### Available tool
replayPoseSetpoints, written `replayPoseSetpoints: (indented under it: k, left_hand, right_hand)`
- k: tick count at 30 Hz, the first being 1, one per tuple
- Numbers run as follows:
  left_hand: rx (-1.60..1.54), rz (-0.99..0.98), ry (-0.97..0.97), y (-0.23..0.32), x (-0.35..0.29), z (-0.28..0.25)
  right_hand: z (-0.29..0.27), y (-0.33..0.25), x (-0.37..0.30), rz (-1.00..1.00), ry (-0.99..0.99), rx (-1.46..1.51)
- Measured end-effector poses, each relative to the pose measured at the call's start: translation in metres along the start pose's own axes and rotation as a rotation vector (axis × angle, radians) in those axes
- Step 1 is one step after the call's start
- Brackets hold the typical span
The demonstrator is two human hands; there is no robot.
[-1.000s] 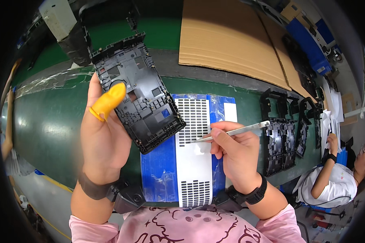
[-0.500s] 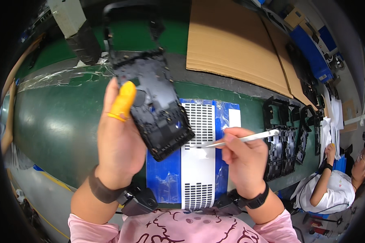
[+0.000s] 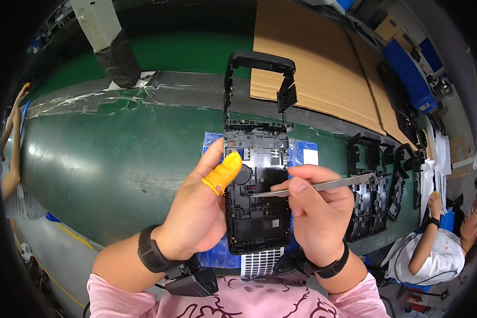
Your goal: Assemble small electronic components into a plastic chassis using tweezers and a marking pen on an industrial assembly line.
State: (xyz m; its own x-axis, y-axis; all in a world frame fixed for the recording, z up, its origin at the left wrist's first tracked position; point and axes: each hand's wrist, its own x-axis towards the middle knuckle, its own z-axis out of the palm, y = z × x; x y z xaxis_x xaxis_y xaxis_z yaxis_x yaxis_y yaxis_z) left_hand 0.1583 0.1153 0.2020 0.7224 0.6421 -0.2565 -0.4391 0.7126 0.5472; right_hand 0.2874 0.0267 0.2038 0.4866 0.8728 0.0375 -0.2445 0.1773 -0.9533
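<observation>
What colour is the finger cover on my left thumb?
The finger cover is bright yellow, showing best in the head view.

Room to pass over bench (image 3: 100, 159) left of left hand (image 3: 193, 212). Held frame (image 3: 257, 236) blocks between it and right hand (image 3: 320, 212). Tight right: tweezers (image 3: 344, 183), other frames (image 3: 368, 199). Post (image 3: 119, 58) far left, cardboard (image 3: 312, 69) far right.

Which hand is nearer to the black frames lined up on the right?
Right: the right hand, gripping tweezers, is left of the black frames; the left hand, holding a similar frame, is farther left.
</observation>
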Motion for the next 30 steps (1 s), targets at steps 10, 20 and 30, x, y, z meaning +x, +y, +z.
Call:
replayPoseSetpoints:
  k: [10, 20, 30]
  left_hand:
    - [0.102, 0.038, -0.036, -0.0030, -0.0017, -0.0025]
    - [0.114, 0.062, -0.041, -0.0032, -0.0005, -0.0022]
    - [0.251, 0.137, -0.040, -0.0040, -0.0009, -0.0041]
  right_hand:
    - [0.0011, 0.0015, 0.0004, -0.015, 0.006, 0.025]
    - [0.0034, 0.0044, 0.0023, -0.017, 0.015, -0.014]
    - [0.0053, 0.0026, 0.0044, -0.030, 0.048, 0.041]
